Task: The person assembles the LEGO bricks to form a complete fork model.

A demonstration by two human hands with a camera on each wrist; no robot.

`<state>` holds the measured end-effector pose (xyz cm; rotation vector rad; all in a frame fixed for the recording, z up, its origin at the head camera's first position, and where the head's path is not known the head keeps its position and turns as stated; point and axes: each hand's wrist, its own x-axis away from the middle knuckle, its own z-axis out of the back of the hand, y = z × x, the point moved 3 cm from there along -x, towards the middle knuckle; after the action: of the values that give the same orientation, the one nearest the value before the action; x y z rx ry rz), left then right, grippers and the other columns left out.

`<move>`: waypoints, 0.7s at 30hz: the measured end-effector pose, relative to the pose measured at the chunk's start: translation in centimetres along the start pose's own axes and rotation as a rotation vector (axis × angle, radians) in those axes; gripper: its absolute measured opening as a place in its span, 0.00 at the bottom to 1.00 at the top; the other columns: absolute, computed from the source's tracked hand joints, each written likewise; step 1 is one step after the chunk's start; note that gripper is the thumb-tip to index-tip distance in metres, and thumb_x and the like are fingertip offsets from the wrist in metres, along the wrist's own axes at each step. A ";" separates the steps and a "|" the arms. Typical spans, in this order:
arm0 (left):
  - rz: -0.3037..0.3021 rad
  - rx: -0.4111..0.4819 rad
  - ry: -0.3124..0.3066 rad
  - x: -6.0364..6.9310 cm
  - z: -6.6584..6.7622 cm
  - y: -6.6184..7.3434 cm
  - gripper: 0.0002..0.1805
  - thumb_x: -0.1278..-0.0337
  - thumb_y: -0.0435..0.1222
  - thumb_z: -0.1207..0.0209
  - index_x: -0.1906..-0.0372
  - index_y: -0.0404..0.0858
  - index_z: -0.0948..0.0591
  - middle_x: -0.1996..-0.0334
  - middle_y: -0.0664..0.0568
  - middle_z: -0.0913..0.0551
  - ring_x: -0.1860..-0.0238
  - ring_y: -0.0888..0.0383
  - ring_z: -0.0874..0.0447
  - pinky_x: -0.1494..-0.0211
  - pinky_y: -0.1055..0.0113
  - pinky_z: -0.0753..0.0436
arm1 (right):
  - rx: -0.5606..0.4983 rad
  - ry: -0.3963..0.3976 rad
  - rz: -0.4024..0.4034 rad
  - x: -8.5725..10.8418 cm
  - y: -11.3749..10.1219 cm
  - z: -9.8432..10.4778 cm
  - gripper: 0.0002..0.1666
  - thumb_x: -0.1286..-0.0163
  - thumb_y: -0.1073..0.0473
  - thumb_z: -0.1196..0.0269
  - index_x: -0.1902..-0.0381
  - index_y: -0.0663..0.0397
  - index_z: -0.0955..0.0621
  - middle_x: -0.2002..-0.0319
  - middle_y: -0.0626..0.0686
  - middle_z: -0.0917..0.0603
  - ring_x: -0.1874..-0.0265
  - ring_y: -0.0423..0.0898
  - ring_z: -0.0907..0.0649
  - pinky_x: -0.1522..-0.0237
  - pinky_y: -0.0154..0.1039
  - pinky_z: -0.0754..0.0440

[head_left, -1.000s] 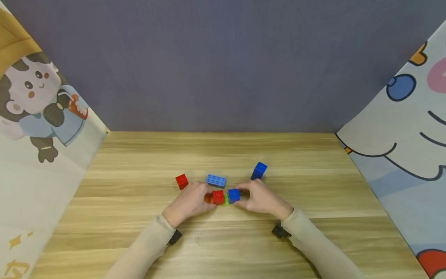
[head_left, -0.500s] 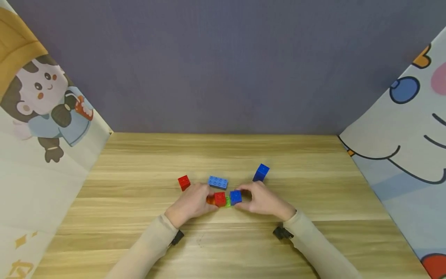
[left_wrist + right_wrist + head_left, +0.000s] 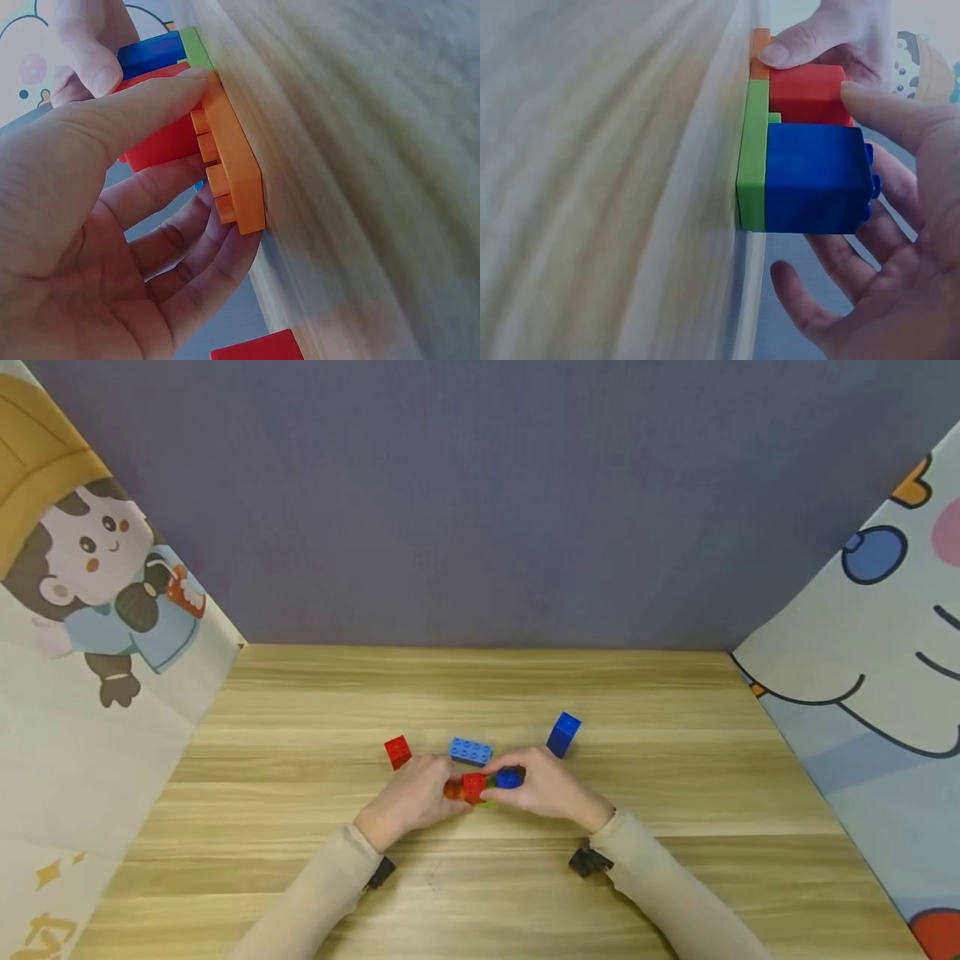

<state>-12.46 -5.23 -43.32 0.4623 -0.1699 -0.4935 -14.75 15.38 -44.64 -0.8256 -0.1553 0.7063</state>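
Note:
On the wooden table an orange brick (image 3: 238, 169) and a flat lime-green brick (image 3: 752, 161) lie end to end. A red block (image 3: 474, 787) spans where they meet, and a blue block (image 3: 814, 180) stands on the green one. My left hand (image 3: 412, 797) grips the orange brick and the red block's lower part, thumb in front and fingers behind. With thumb and index finger, my right hand (image 3: 551, 789) pinches the red block near its top. The blue block sits between those fingers and the palm, apparently not gripped.
Behind the hands lie a loose red brick (image 3: 397, 752), a light blue studded brick (image 3: 471, 752) and a dark blue upright block (image 3: 564, 735). A grey panel (image 3: 480, 510) rises at the table's back, with printed cartoon walls on both sides.
My right hand has shifted left, from the blue block onto the red one. My left hand keeps its hold on the bricks. The head view has tilted slightly.

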 end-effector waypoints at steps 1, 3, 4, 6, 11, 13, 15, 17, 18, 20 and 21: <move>0.002 -0.002 0.004 0.0 0.0 0.0 0.13 0.45 0.44 0.21 0.60 0.40 0.07 0.68 0.55 0.13 0.72 0.62 0.26 0.67 0.70 0.25 | 0.007 0.002 -0.007 0.0 -0.1 0.0 0.17 0.33 0.48 0.22 0.50 0.45 0.08 0.50 0.44 0.07 0.50 0.41 0.10 0.46 0.39 0.12; 0.001 -0.003 0.011 0.0 0.0 0.0 0.13 0.45 0.43 0.21 0.60 0.40 0.07 0.67 0.53 0.11 0.72 0.62 0.26 0.67 0.70 0.25 | 0.020 0.009 -0.008 -0.1 -0.3 -0.1 0.16 0.33 0.49 0.22 0.50 0.46 0.08 0.51 0.45 0.07 0.49 0.43 0.10 0.45 0.41 0.12; 0.001 -0.005 0.014 0.0 0.0 -0.1 0.13 0.45 0.44 0.21 0.61 0.40 0.07 0.67 0.53 0.12 0.72 0.62 0.26 0.68 0.70 0.25 | 0.026 0.013 -0.009 -0.1 -0.4 -0.1 0.16 0.33 0.49 0.22 0.50 0.46 0.08 0.51 0.46 0.07 0.49 0.44 0.10 0.45 0.42 0.12; 0.000 -0.010 0.018 0.0 0.0 -0.1 0.13 0.44 0.44 0.21 0.62 0.40 0.08 0.69 0.55 0.13 0.73 0.63 0.27 0.69 0.70 0.27 | 0.038 0.022 -0.011 -0.1 -0.5 -0.1 0.16 0.33 0.49 0.22 0.51 0.46 0.08 0.50 0.47 0.07 0.49 0.45 0.10 0.44 0.45 0.11; -0.007 -0.043 0.030 0.2 -0.2 0.0 0.15 0.42 0.46 0.23 0.61 0.39 0.09 0.70 0.56 0.15 0.72 0.61 0.27 0.69 0.69 0.29 | 0.030 0.033 -0.032 0.0 -0.3 -0.3 0.16 0.34 0.50 0.22 0.51 0.46 0.08 0.49 0.47 0.07 0.47 0.47 0.10 0.43 0.47 0.12; -0.003 -0.050 0.033 0.3 -0.3 0.0 0.16 0.40 0.46 0.23 0.59 0.38 0.08 0.66 0.55 0.13 0.69 0.60 0.26 0.67 0.68 0.27 | 0.023 0.030 -0.036 0.0 -0.1 -0.4 0.16 0.34 0.50 0.22 0.50 0.46 0.09 0.49 0.47 0.07 0.47 0.46 0.10 0.42 0.47 0.12; 0.001 -0.044 0.027 0.4 -0.3 0.0 0.16 0.39 0.47 0.25 0.57 0.38 0.08 0.62 0.53 0.11 0.66 0.59 0.23 0.64 0.65 0.24 | 0.018 0.027 -0.030 0.1 0.0 -0.3 0.16 0.34 0.49 0.22 0.50 0.46 0.09 0.49 0.47 0.07 0.47 0.47 0.10 0.42 0.47 0.12; 0.001 -0.034 0.023 0.6 -0.2 0.0 0.18 0.37 0.47 0.25 0.54 0.37 0.09 0.57 0.49 0.08 0.60 0.56 0.16 0.58 0.61 0.17 | 0.015 0.026 -0.021 0.1 0.0 -0.3 0.17 0.34 0.49 0.22 0.50 0.45 0.09 0.49 0.47 0.07 0.46 0.47 0.10 0.42 0.48 0.12; 0.000 -0.029 0.019 0.8 0.0 0.0 0.18 0.37 0.47 0.26 0.52 0.36 0.09 0.54 0.48 0.08 0.57 0.53 0.13 0.53 0.58 0.14 | 0.012 0.025 -0.020 0.2 0.0 -0.3 0.17 0.33 0.48 0.22 0.49 0.46 0.09 0.49 0.47 0.07 0.46 0.48 0.10 0.42 0.48 0.12; 0.000 -0.014 0.013 1.1 0.4 -0.2 0.20 0.36 0.45 0.26 0.49 0.35 0.10 0.49 0.45 0.08 0.50 0.48 0.10 0.45 0.52 0.12 | 0.013 0.021 -0.018 0.2 -0.1 -0.3 0.17 0.33 0.48 0.23 0.49 0.46 0.09 0.48 0.48 0.07 0.46 0.48 0.10 0.41 0.49 0.12; 0.002 -0.007 0.010 1.3 0.6 -0.2 0.20 0.36 0.44 0.26 0.47 0.35 0.10 0.48 0.44 0.08 0.47 0.46 0.10 0.41 0.51 0.12 | 0.012 0.016 -0.025 0.2 -0.2 -0.3 0.17 0.33 0.48 0.23 0.49 0.46 0.09 0.48 0.48 0.07 0.46 0.48 0.10 0.41 0.49 0.12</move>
<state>-11.61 -6.27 -42.83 0.4578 -0.1587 -0.4895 -14.38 15.28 -44.73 -0.8164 -0.1465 0.6762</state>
